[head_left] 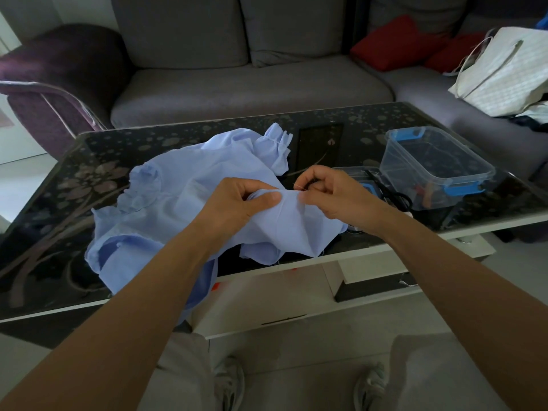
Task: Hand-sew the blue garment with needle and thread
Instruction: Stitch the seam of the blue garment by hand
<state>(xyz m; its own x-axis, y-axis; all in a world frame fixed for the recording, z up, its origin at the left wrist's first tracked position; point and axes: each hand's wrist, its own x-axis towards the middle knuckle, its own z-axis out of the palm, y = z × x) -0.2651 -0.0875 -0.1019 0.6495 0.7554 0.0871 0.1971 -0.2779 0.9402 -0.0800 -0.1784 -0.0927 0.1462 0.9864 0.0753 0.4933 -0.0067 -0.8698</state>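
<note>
I had left hand (pixel 237 203) pinching blue garment (pixel 166 203) fold, right hand (pixel 335 197) pinching needle (pixel 297 188) just beside. Risk: tip that close could've pricked left hand.

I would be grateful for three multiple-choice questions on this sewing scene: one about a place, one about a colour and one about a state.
1. Where does the clear plastic box stand?
A. On the person's lap
B. On the right part of the table
C. On a wall shelf

2. What colour are the cushions on the sofa?
A. Red
B. Green
C. Yellow

3. What is the left hand doing?
A. Lying flat and open
B. Holding a cup
C. Pinching a fold of the blue garment

Answers:
1 B: the box sits on the dark tabletop, to the right of the right hand.
2 A: both cushions show red against the grey sofa.
3 C: the thumb and fingers press a raised fold of the fabric.
</note>
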